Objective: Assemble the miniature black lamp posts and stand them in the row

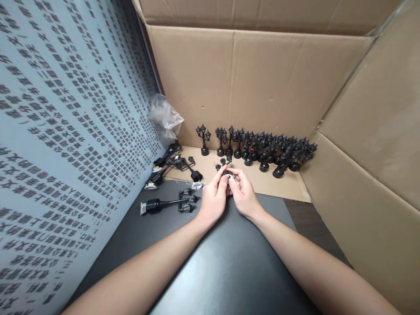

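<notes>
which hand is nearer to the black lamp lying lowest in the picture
Left. The left hand is just to the right of the lamp, by its lantern end; the right hand is farther off, beyond the left hand.

The miniature street lamp (226, 172) is a black, glossy unit with several small lantern heads (229, 159) carried on thin arms. It is held between the left hand (215, 191) and the right hand (242, 192), above the front edge of the cardboard sheet (262, 181). The lamp is tilted: the lantern heads point away, beyond the fingertips, and the base end is turned toward the wearer. A white base disc (229, 176) is located at that end, between the thumbs. Its seating cannot be determined; the post is mostly hidden.
</notes>
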Available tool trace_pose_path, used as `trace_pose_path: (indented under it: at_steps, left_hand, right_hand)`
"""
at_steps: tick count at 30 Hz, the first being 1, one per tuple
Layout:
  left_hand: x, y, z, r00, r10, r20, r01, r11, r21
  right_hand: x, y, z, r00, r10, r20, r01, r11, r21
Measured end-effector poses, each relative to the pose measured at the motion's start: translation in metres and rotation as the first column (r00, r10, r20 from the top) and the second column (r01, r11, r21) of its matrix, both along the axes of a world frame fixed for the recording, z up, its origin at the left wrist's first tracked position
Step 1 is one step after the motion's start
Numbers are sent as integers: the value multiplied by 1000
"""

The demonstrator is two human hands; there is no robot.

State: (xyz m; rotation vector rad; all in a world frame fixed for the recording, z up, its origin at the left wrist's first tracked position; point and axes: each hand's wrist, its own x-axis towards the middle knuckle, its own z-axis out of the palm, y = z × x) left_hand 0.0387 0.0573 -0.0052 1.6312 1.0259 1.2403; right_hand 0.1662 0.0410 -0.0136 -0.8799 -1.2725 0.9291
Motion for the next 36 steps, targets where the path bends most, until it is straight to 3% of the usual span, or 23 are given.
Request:
trace_pose_path:
  at_steps: [15, 36]
  left_hand:
    - [4, -4, 4, 992, 12, 128, -20, 998, 58]
    - [4, -3, 3, 995, 13, 100, -19, 998, 60]
  right_hand:
    - [-7, -3, 4, 993, -106, 59, 102, 993, 61]
    - [-7, -1, 1, 993, -106, 47, 103, 994, 47]
